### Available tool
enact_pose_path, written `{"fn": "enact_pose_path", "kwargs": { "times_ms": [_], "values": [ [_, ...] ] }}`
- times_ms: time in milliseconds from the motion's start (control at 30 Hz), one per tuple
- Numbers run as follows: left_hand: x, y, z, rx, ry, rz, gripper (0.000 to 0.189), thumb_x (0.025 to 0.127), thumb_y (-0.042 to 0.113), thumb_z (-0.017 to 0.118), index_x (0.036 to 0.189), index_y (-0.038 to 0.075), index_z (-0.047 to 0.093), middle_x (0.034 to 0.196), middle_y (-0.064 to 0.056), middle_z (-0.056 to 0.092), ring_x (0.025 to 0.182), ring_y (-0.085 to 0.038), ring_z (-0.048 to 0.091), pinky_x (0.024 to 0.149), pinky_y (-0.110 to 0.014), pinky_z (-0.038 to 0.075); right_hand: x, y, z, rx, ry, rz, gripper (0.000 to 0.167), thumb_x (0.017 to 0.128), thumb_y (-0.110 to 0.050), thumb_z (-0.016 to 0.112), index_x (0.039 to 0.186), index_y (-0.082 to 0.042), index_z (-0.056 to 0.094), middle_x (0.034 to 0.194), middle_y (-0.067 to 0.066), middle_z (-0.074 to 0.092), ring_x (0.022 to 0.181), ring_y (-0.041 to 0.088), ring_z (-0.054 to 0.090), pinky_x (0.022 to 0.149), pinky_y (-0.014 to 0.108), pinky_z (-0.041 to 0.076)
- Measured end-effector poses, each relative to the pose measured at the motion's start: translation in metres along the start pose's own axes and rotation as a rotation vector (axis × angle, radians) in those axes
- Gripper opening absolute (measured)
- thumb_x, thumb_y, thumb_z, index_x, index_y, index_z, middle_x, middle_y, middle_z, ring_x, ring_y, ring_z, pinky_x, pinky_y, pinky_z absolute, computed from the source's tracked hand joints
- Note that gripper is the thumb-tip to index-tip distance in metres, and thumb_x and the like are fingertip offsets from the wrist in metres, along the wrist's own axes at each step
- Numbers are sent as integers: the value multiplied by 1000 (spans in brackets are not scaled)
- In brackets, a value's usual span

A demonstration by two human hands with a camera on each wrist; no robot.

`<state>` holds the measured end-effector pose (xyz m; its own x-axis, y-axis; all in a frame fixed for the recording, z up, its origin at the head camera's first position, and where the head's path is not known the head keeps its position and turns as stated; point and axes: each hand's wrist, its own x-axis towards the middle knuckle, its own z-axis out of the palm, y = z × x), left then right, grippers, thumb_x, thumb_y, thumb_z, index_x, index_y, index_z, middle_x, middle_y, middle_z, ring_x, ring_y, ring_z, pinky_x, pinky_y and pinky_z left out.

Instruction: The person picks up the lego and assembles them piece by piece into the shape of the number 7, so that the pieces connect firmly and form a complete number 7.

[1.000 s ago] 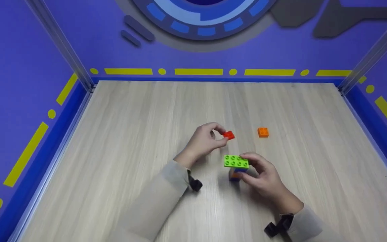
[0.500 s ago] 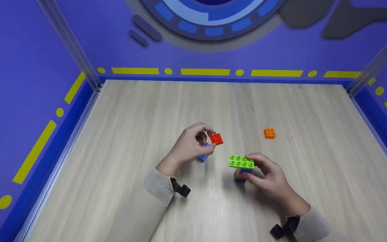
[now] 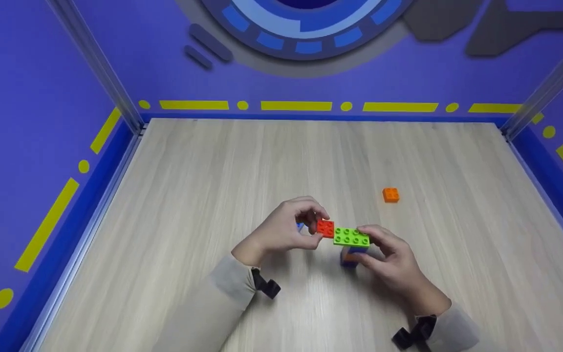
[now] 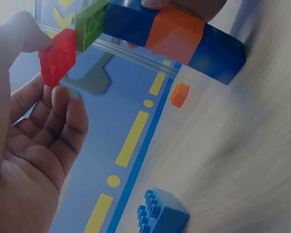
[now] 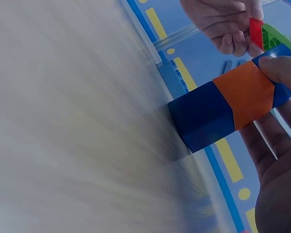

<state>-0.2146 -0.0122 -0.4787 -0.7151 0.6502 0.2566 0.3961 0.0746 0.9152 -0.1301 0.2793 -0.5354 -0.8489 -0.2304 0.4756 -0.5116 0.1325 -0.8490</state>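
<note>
My left hand (image 3: pixel 284 229) pinches a small red building brick (image 3: pixel 325 228) between thumb and fingers. That brick sits against the left end of a lime-green brick (image 3: pixel 351 236); whether they touch is unclear. The green brick lies across the top of an upright stack, overhanging it to the left. Below it come a blue brick, an orange brick (image 5: pixel 245 94) and a dark blue brick (image 5: pixel 203 116) standing on the table. With thumb and fingers, my right hand (image 3: pixel 393 256) grips the stack's upper part around the upper blue brick.
A loose blue brick (image 4: pixel 169 213) lies on the table, mostly hidden behind my left hand in the head view. Farther back to the right is a small orange brick (image 3: pixel 391 195). Blue panels (image 3: pixel 281 88) wall the wooden table (image 3: pixel 242 156).
My left hand first drew left with the red brick, uncovering the loose blue brick, then came nearer to the green brick's left end. The right hand keeps its grip on the stack.
</note>
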Motion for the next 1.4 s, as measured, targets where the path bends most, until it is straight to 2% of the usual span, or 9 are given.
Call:
{"fn": "enact_pose_path", "kwargs": {
  "times_ms": [133,233,300,367,633,800,967,1133,1400],
  "values": [
    [-3,-3,5,-222,9,-72,36,89,-4,80,124,-7,74,115,-9,74,93,-10,72,85,-25,68,-1,0,0,-11,4,26,61,84,26,82,142,9,69,140,-5,76,129,4,72,114,16,58],
    [-6,-5,10,-415,24,-152,40,91,-10,77,129,-14,68,113,-4,74,93,-10,78,81,-20,68,-1,0,0,-29,7,46,61,85,25,82,143,8,70,140,-6,75,130,3,71,114,16,58],
    [-7,-5,13,-495,30,-200,43,92,-13,76,133,-16,65,113,-1,75,92,-9,79,79,-19,67,-1,0,0,-41,11,49,62,85,25,82,143,8,69,140,-7,75,129,3,71,113,16,59],
    [-8,-5,15,-529,39,-237,44,93,-14,78,135,-15,65,112,0,76,91,-8,79,75,-18,65,-1,0,0,-45,15,45,62,84,25,82,143,8,69,140,-7,75,129,3,71,113,16,59],
    [-9,1,19,-438,42,-318,45,91,-7,88,133,-3,75,113,0,77,90,-8,73,72,-18,61,-1,0,-1,-34,-8,7,62,84,27,81,143,13,66,140,-7,75,128,3,72,112,15,59],
    [-10,2,23,-418,54,-327,44,89,-6,91,131,1,78,117,0,76,90,-8,72,73,-18,62,-1,1,-1,-34,-9,2,62,84,27,81,143,15,65,141,-7,74,131,3,71,114,15,58],
    [-11,0,28,-428,73,-307,43,89,-6,90,130,-1,78,117,0,78,92,-9,76,76,-19,63,-2,1,-1,-30,-6,3,63,84,27,81,143,10,68,140,-7,75,130,3,71,116,15,57],
    [-12,-1,33,-398,106,-260,43,89,-5,91,130,-2,78,118,-1,81,99,-9,79,83,-20,67,-1,1,-2,-21,-2,-8,63,83,28,81,142,12,67,141,-6,75,131,3,71,117,16,56],
    [-15,0,41,-276,168,-151,40,88,-3,93,126,-3,81,128,-17,78,101,-7,78,89,-25,71,-1,1,0,-36,-2,5,63,84,27,81,144,12,67,143,-7,73,133,3,70,118,16,56]
  ]
}}
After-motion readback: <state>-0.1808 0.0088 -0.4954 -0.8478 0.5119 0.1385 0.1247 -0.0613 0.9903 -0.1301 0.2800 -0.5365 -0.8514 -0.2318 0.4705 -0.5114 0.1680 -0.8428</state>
